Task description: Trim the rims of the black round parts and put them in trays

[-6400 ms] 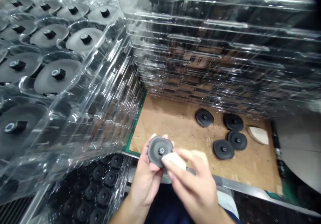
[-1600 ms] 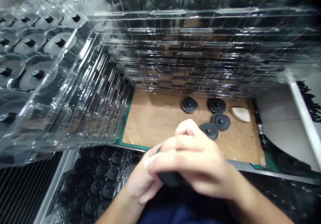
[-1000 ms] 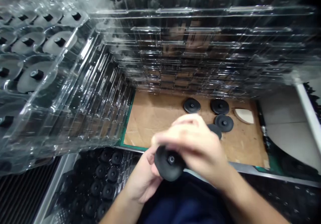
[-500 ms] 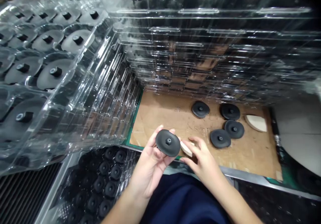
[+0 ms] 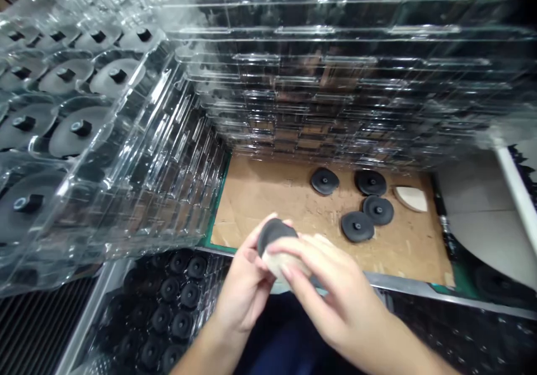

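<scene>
Head view: black disc (image 5: 273,231) face-up in left fingers (image 5: 250,242), pale pad (image 5: 285,264), long axis crosswise, in right fingers (image 5: 302,250).

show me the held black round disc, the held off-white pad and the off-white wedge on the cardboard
Held black round disc (image 5: 272,232), head view, uncovered far part
Held off-white pad (image 5: 274,262), head view, exposed left part
Off-white wedge (image 5: 414,199), head view, middle of its top face
</scene>
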The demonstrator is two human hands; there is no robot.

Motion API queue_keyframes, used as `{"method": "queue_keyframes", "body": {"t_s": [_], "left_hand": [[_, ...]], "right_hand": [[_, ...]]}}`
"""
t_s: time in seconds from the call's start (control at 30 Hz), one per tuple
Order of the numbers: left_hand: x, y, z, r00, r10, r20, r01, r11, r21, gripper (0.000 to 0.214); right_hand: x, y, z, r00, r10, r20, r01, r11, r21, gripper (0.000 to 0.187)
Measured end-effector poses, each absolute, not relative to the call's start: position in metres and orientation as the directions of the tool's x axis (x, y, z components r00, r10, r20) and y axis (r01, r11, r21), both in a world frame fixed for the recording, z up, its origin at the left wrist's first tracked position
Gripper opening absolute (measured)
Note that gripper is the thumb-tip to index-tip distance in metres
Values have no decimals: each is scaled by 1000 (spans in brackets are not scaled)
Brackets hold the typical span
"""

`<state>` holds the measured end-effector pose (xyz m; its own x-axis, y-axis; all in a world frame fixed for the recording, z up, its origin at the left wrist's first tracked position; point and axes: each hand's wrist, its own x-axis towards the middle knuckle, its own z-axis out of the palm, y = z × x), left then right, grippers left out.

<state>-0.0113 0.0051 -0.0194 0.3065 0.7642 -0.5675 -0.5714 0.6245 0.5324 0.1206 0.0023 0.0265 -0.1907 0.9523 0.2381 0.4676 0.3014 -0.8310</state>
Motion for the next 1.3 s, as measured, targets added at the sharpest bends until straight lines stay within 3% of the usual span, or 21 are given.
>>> {"method": "queue_keyframes", "body": {"t_s": [0.07,0.2,0.33,0.5,0.63,0.73,0.87,1.03,1.13,1.23,1.3], "left_hand": [[-10,6,-17,287,775,-563,-561,612,557,44],[-7,8,-12,320,768,-554,-537,629,562,36],[-8,9,-9,276,787,-551,-577,595,560,53],[-4,8,-8,323,773,-545,-538,624,566,38],[-9,7,-10,363,783,-505,-577,614,538,50],[-10,6,-11,375,771,-515,-587,627,511,50],[-6,7,-7,353,780,-517,-598,613,517,49],[-8,9,-5,283,808,-516,-579,573,580,50],[-9,9,-5,224,816,-533,-581,550,599,52],[-6,9,-6,218,811,-542,-582,554,595,51],[-6,9,-8,192,822,-536,-594,532,603,50]], "right_hand": [[119,4,29,-243,951,190,475,287,-832,17],[118,0,24,-73,915,398,585,362,-726,22],[117,-8,24,-182,936,302,459,353,-816,20],[117,0,27,-61,913,403,559,366,-744,22],[134,-9,25,-236,921,310,444,386,-808,20],[147,-19,23,-202,949,241,563,314,-765,18],[143,-22,23,-57,935,349,728,279,-627,20],[136,-19,21,-101,950,294,617,291,-731,18],[134,-19,24,-78,946,315,662,285,-693,17],[135,-17,22,-182,928,324,596,367,-715,22],[140,-10,11,-134,956,260,567,289,-771,19]]}}
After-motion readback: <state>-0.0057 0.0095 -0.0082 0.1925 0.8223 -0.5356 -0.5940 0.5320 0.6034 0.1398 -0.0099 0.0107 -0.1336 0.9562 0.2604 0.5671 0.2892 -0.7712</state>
